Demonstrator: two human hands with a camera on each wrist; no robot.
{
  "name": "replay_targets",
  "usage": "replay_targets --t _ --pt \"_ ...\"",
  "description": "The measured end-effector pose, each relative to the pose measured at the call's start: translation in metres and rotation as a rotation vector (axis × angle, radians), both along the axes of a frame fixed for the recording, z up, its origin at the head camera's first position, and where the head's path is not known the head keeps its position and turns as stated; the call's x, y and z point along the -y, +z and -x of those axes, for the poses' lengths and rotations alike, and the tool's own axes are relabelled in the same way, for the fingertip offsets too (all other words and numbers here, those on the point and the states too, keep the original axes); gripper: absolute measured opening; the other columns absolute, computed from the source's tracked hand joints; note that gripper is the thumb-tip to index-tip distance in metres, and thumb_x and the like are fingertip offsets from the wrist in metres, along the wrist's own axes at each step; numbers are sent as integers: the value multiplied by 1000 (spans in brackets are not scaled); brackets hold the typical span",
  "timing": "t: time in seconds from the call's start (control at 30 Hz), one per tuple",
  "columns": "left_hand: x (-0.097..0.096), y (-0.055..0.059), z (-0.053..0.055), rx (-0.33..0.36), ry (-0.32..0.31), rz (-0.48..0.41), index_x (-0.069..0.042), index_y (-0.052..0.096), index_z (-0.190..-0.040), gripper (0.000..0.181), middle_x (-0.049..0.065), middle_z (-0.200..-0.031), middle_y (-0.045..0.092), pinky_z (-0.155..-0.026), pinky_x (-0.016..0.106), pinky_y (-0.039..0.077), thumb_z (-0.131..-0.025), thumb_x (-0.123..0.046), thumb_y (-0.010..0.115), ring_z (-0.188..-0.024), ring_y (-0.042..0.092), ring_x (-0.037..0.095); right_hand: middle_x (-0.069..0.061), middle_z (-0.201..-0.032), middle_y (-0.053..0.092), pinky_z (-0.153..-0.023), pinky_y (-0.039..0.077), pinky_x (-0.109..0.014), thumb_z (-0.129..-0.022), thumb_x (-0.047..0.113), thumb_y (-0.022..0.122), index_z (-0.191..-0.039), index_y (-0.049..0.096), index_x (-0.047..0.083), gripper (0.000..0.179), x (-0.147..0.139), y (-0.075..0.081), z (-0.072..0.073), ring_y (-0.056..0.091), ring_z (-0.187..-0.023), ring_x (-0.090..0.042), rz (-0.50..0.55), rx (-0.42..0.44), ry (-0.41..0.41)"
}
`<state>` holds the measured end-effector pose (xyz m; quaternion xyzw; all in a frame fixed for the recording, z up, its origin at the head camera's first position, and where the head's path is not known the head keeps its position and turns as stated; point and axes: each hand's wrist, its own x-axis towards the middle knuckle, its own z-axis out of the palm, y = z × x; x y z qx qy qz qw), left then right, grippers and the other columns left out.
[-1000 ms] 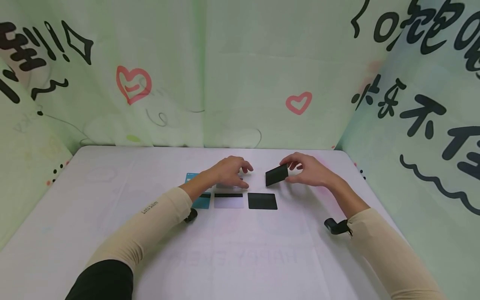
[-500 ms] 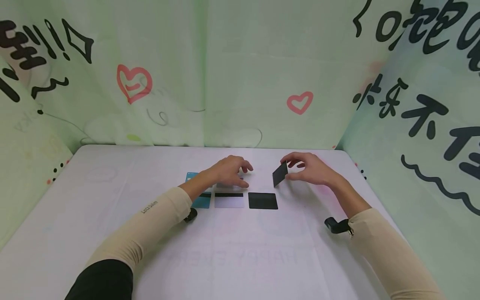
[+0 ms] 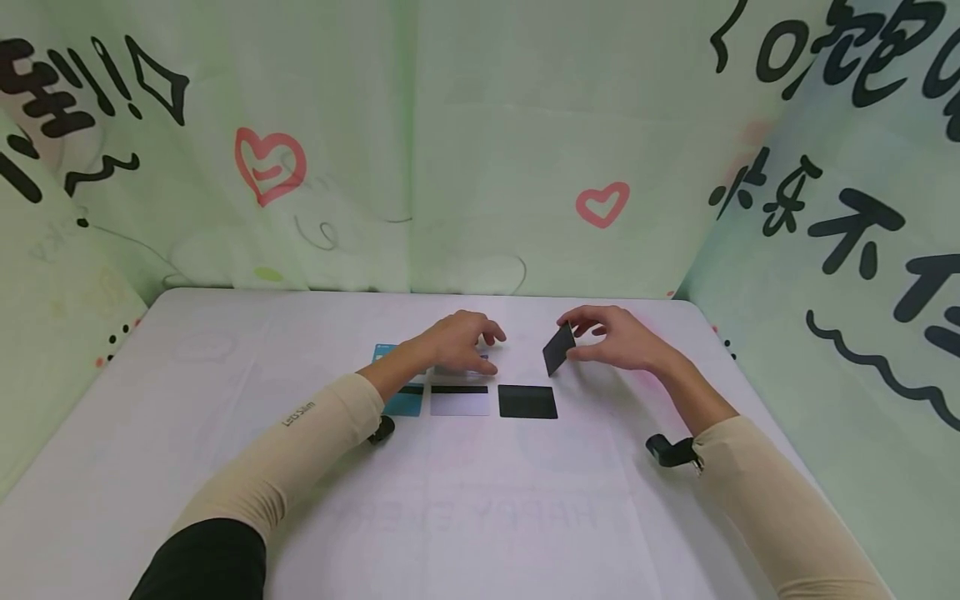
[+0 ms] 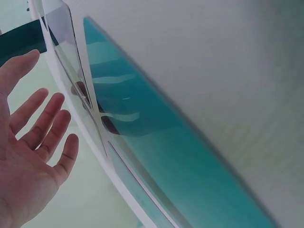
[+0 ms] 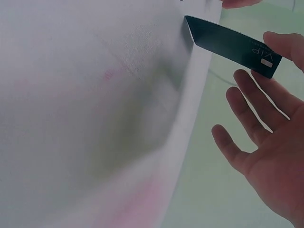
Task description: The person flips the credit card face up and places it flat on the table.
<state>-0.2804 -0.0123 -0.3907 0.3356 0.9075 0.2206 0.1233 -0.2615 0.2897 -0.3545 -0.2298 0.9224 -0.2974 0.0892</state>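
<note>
My right hand pinches a black card by one end between thumb and finger, tilted up on edge over the table. In the right wrist view that card shows "VIP" lettering near the thumb. My left hand, fingers loosely bent and holding nothing, hovers over the back row of cards. Beneath it a pale card is mostly hidden, and a blue card peeks out behind the wrist. The front row has a teal card, a lavender card with a black stripe, and a flat black card.
A white cloth covers the table. Light green curtains with red hearts and black writing surround the back and sides. Dark wrist-worn devices stick out beneath both sleeves.
The black card in my right hand has turned from nearly broadside to a narrower, more upright angle, its free end swinging right. My left hand and the lying cards stay put.
</note>
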Motion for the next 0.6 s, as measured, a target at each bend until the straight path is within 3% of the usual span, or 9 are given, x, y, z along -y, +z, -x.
replay_targets --t 0.23,0.6 --pt "1 2 -1 9 -1 -6 -13 66 -140 55 6 -126 71 -97 37 51 -90 -30 82 -114 62 23 -10 -120 71 -106 50 -55 -85 20 87 -133 67 5 55 3 -3 2 64 -110 -30 -32 -9 -5" --pt "0 3 -2 31 18 -4 -14 65 -140 56 5 -127 70 -98 38 52 -90 -31 82 -116 62 22 -10 -114 72 -103 52 -54 -80 23 92 -130 68 3 60 9 -5 0 64 -107 -32 3 -11 -8"
